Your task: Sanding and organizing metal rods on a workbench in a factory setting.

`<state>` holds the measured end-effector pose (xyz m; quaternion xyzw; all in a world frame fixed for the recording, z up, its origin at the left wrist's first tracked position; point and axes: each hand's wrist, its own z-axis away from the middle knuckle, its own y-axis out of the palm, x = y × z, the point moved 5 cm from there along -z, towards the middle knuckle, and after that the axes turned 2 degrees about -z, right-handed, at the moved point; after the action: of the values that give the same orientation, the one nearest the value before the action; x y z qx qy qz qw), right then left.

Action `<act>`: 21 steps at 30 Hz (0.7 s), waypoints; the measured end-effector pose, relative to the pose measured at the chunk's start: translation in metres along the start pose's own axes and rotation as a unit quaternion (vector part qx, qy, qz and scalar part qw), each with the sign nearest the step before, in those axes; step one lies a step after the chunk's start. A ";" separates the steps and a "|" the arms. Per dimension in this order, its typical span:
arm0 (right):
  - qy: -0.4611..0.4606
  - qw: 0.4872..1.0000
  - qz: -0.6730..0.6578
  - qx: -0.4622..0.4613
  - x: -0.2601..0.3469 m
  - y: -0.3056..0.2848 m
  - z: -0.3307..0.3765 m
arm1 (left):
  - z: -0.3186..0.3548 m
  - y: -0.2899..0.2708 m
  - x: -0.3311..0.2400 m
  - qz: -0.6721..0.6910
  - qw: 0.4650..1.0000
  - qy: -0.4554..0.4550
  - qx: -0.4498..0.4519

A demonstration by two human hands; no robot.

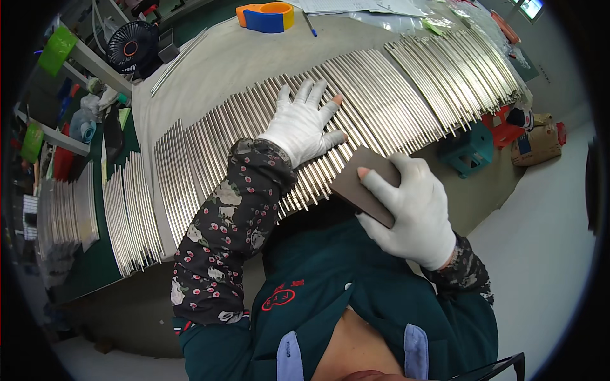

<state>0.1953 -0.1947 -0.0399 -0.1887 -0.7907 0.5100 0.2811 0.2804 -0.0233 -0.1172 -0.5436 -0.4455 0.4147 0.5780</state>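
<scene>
A long row of shiny metal rods [375, 89] lies side by side across the pale-covered table. My left hand [298, 127], in a white glove with some bare fingertips, rests flat on the middle of the row with its fingers spread. In my right hand [416, 213], also gloved in white, is a brown rectangular sanding block [362, 181]. My thumb and fingers grip its sides at the near ends of the rods, just right of my left hand. Whether the block touches the rods cannot be made out.
More rods [133, 213] lie in a group at the left. Rolls of orange and blue tape [267, 17], a blue pen [311, 25] and papers [356, 6] are at the far edge. A black fan [131, 47] stands far left. A teal stool [467, 152] is below the table's right side.
</scene>
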 end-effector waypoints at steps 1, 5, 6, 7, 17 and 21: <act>0.007 1.000 0.005 -0.001 -0.002 0.010 0.001 | -0.004 0.001 -0.002 -0.002 1.000 0.008 0.001; 0.010 0.987 0.059 0.151 0.001 0.006 0.018 | -0.001 0.000 -0.001 0.010 1.000 0.000 0.008; 0.000 0.987 0.045 0.155 0.001 -0.002 0.018 | 0.000 0.000 0.001 0.012 1.000 -0.010 0.007; 0.003 0.987 0.034 0.156 0.001 -0.005 0.020 | -0.001 0.001 -0.001 0.015 1.000 -0.007 0.004; -0.009 0.986 0.043 0.158 0.003 0.001 0.018 | -0.003 0.003 -0.002 0.016 1.000 -0.002 -0.007; 0.013 0.999 0.009 0.036 0.001 0.018 -0.010 | -0.004 -0.001 -0.003 -0.001 1.000 0.003 -0.019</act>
<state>0.2012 -0.1801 -0.0526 -0.1924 -0.7665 0.5381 0.2931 0.2832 -0.0272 -0.1166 -0.5553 -0.4518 0.4038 0.5696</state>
